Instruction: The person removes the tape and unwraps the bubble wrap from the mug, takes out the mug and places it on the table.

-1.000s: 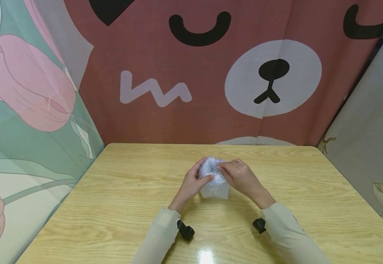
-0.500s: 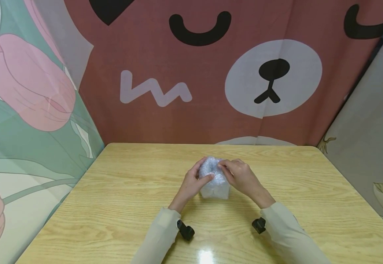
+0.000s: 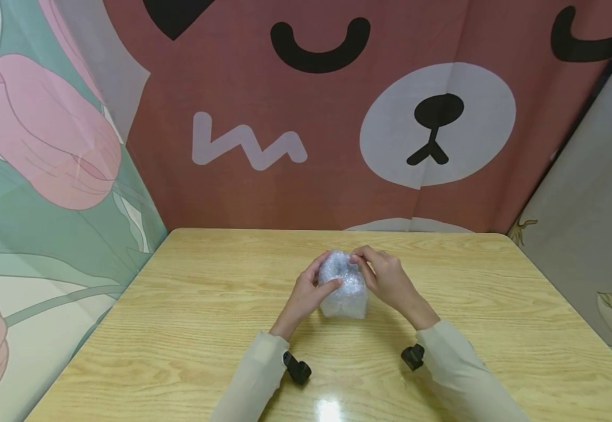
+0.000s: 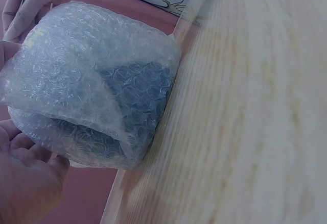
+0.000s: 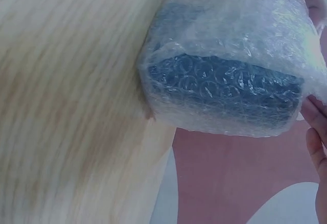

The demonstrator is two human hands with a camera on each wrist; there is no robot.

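Observation:
A bubble-wrapped package [image 3: 344,302] stands on the wooden table in the head view, with something dark showing through the wrap in both wrist views. My left hand [image 3: 306,293] grips its left side, the thumb lying across the front near the top. At the upper right, my right hand [image 3: 390,284] pinches the bubble wrap [image 3: 341,264] between thumb and forefinger. A loose fold [image 4: 87,124] of wrap gapes on the side seen in the left wrist view. The right wrist view shows another layered fold [image 5: 225,55] over the dark content.
The wood-grain table [image 3: 205,305] spreads around the package. Behind it hangs a reddish curtain [image 3: 284,193] with a bear print, and a floral curtain [image 3: 47,234] borders the left side. Small black cameras [image 3: 297,369] sit at both wrists.
My right hand has shifted slightly up, and its fingertips now sit a little farther right on the wrap's upper edge. The left hand and the package have stayed in place.

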